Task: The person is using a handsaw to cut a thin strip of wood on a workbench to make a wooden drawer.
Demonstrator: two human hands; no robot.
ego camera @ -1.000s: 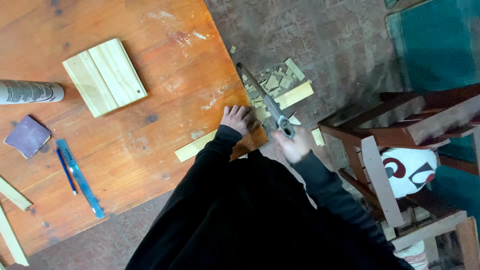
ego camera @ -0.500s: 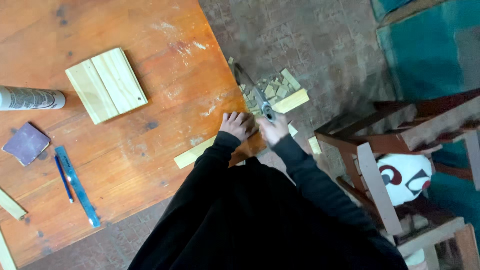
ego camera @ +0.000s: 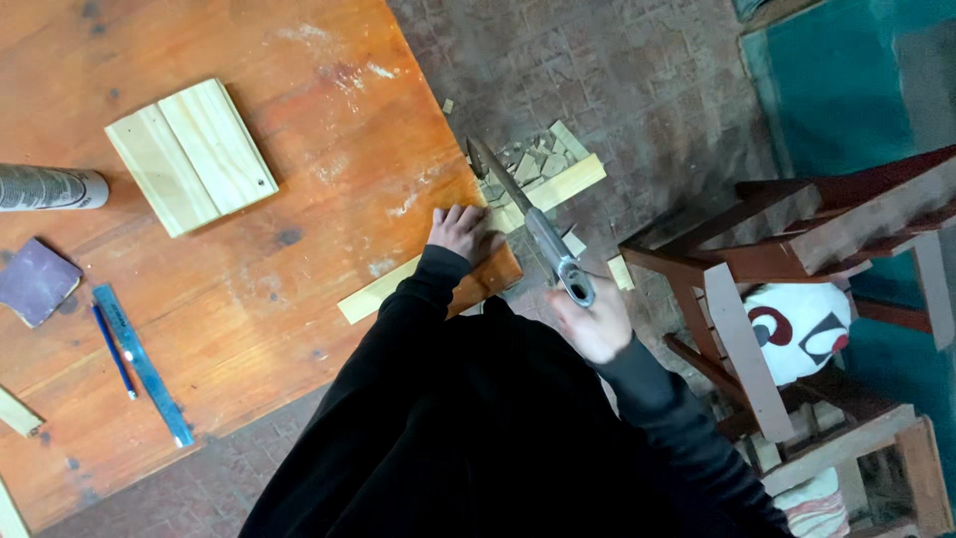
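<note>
Head cam: left hand (ego camera: 460, 231) lies flat, fingers spread a bit, pressing a wood strip (ego camera: 383, 289) onto the table (ego camera: 299, 179) right at its edge. Right hand (ego camera: 596, 324) has its fingers wrapped tight around the saw (ego camera: 526, 214) handle, blade angled across the strip's overhanging end. Offcuts (ego camera: 538, 164) litter the floor below.

A pale two-board wooden panel (ego camera: 191, 155), a blue flat ruler (ego camera: 142, 365) and a dark sanding pad (ego camera: 36, 280) are laid on the orange wooden table (ego camera: 299, 100).
</note>
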